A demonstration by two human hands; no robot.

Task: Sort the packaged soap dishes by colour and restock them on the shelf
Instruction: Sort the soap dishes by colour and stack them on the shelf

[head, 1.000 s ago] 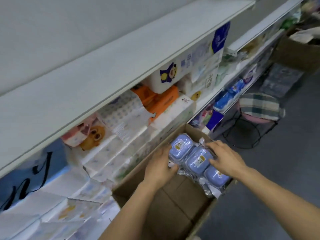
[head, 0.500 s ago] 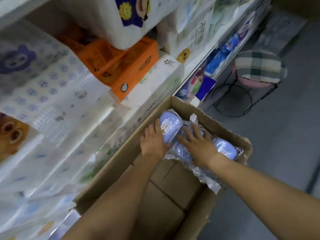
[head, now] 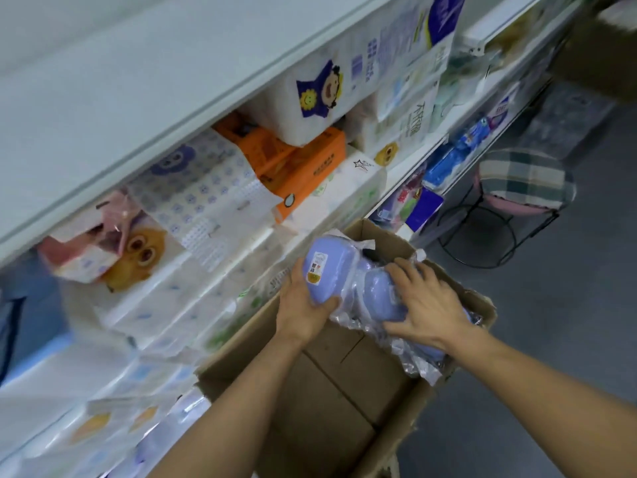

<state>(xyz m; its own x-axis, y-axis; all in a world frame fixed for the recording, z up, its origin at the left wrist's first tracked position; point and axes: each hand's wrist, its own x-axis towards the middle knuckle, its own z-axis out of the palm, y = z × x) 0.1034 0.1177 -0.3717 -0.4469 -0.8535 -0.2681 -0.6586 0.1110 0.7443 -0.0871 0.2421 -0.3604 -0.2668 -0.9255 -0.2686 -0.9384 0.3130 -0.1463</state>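
Observation:
Several lilac-blue soap dishes in clear plastic wrap lie at the far end of an open cardboard box (head: pixel 344 401). My left hand (head: pixel 303 305) grips one wrapped blue soap dish (head: pixel 327 267) and holds it tilted up above the others, its label facing me. My right hand (head: pixel 427 305) lies spread over the remaining wrapped blue dishes (head: pixel 375 294), fingers curled around them and the crinkled plastic. The dishes under my right palm are mostly hidden.
A white shelf board (head: pixel 138 98) runs overhead on the left, with packs of tissue and an orange box (head: pixel 306 163) stacked below it. A stool with a plaid cushion (head: pixel 524 181) stands on the grey floor beyond the box.
My left hand has lifted one blue dish up out of the bundle and tilted it. My right hand has shifted right along the remaining dishes. The camera has tilted back up.

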